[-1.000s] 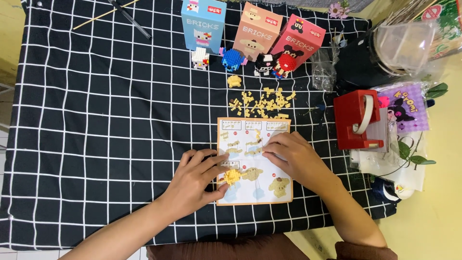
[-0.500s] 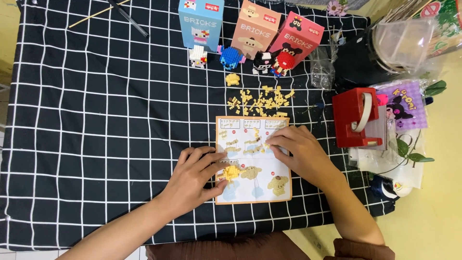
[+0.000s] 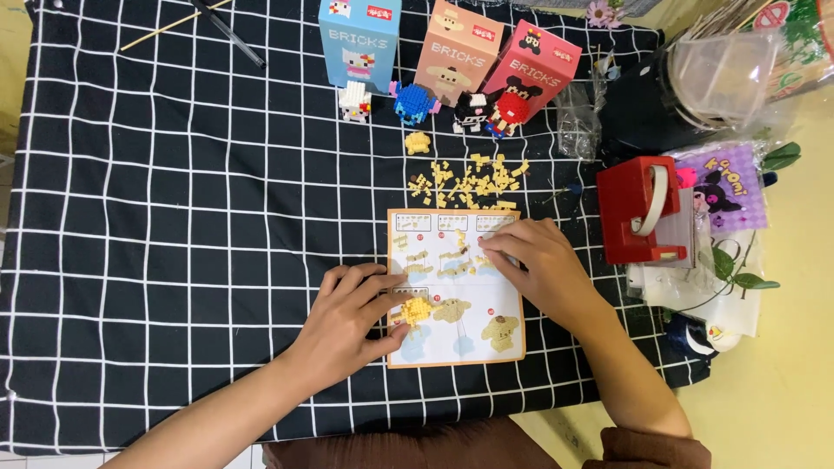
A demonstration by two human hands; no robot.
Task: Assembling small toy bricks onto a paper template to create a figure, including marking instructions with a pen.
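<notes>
An instruction sheet (image 3: 456,334) with pictures of a yellow figure lies on the black checked cloth (image 3: 174,217). My left hand (image 3: 347,317) rests at its left edge, fingers pinched on a small yellow brick build (image 3: 417,309). My right hand (image 3: 534,265) lies on the sheet's upper right, fingertips touching a tiny yellow piece; whether it grips the piece is unclear. Loose yellow bricks (image 3: 469,178) are scattered just beyond the sheet.
Three tall boxes, blue (image 3: 359,39), tan (image 3: 456,52) and pink (image 3: 530,74), stand at the back with several small finished figures (image 3: 417,104) before them. A red tape dispenser (image 3: 643,213), clear plastic tub (image 3: 725,69) and bags crowd the right side. A stick and pen (image 3: 226,35) lie far left.
My right hand has slid up and right across the sheet toward its upper edge. My left hand has stayed holding the yellow build.
</notes>
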